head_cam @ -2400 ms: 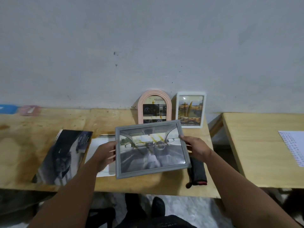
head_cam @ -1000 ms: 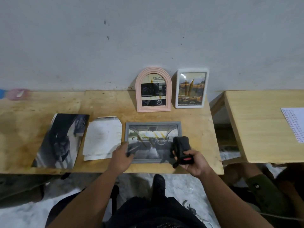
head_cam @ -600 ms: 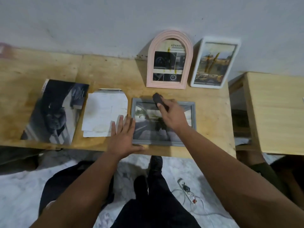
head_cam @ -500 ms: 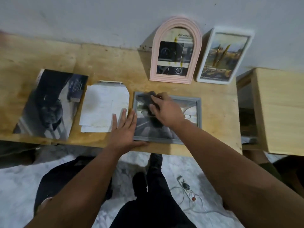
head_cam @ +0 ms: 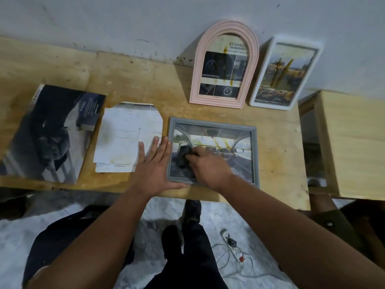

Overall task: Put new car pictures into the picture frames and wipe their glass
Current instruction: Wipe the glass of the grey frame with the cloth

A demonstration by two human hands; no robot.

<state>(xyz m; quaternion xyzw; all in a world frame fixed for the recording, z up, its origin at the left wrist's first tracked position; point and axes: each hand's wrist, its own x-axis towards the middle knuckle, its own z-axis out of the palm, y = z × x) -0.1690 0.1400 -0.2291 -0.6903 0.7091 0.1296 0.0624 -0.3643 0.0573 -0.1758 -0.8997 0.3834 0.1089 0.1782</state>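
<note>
Grey wall, worn plywood desk [head_cam: 129, 80] pushed against it. A grey rectangular picture frame [head_cam: 212, 124] lies flat near the front edge, car-interior print already behind its glass. Left hand [head_cam: 155, 163] spread flat, fingers apart, pinning the frame's left rail. Right hand [head_cam: 210, 163] closed on a dark wiping cloth [head_cam: 183, 158], pressed to the glass at left-centre. Step in hand: wiping. Next, probably, strokes across to the right side. Pink arched frame [head_cam: 225, 63] and white rectangular frame [head_cam: 286, 74] lean on the wall, streaked yellow.
</note>
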